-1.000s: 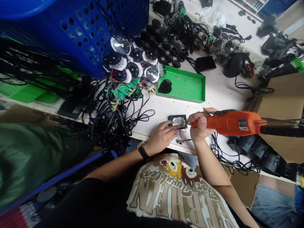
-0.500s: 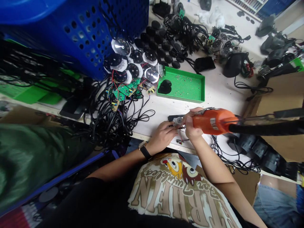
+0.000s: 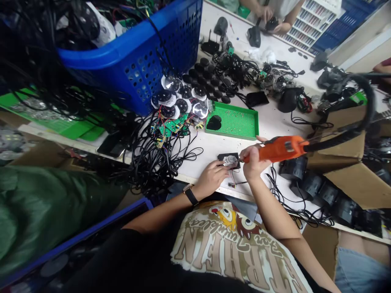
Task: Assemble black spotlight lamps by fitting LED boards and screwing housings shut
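My right hand [image 3: 253, 163] is wrapped round an orange electric screwdriver [image 3: 279, 148], whose black cable arcs off to the right. Its tip rests on a small black square part [image 3: 229, 159] with a silver disc in its middle, lying near the table's front edge. My left hand [image 3: 213, 176] presses on the near left side of that part with curled fingers. Thin red and black wires [image 3: 233, 179] trail from the part toward me.
A green tray [image 3: 236, 122] lies just behind the part. A blue basket [image 3: 146, 61] stands at the back left, with green circuit boards [image 3: 169, 126], round dials and tangled black cables beside it. Black housings [image 3: 308, 183] and cardboard boxes sit right. Another person's hands [image 3: 275, 18] work across the table.
The camera has tilted up and back, showing more of the table and basket. The screwdriver stays on the part; both hands keep their hold.
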Demonstrator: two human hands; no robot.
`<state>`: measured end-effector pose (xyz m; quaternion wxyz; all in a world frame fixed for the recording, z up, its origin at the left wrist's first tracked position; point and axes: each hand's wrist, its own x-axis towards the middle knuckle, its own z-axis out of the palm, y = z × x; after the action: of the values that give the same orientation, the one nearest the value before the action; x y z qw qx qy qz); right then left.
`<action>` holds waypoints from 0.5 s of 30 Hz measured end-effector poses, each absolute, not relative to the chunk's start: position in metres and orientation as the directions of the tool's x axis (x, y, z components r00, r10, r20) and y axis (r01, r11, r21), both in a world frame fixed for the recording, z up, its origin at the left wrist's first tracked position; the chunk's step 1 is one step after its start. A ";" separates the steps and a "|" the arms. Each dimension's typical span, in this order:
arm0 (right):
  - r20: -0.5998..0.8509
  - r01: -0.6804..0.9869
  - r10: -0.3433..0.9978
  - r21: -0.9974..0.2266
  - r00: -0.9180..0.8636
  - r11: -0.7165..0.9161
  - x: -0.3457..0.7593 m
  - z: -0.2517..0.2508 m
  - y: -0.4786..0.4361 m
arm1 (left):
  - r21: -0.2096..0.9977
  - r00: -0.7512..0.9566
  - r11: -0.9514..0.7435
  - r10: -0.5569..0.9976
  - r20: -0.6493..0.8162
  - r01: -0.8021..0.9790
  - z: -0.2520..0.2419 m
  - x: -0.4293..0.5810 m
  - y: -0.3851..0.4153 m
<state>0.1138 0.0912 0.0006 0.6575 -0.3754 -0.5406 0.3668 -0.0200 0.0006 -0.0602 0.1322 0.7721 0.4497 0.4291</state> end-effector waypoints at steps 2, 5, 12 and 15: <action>0.432 -0.166 0.868 -0.863 0.246 0.476 0.114 0.011 0.090 | 0.598 0.193 -0.568 0.796 0.573 0.566 -0.058 -0.021 0.001; 0.456 -0.215 0.850 -0.831 0.264 0.513 0.115 0.017 0.090 | 0.616 0.127 -0.561 0.787 0.603 0.553 -0.056 -0.021 0.003; 0.478 -0.262 0.849 -0.810 0.225 0.525 0.112 0.009 0.093 | 0.635 0.114 -0.514 0.820 0.561 0.577 -0.054 -0.015 0.009; 0.476 -0.244 0.854 -0.820 0.212 0.518 0.112 0.006 0.094 | 0.620 0.136 -0.496 0.834 0.534 0.608 -0.056 -0.014 0.007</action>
<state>0.1116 0.0935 0.0065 0.7154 -0.3066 -0.4971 0.3836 -0.0140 0.0070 -0.0555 0.1276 0.7428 0.4854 0.4431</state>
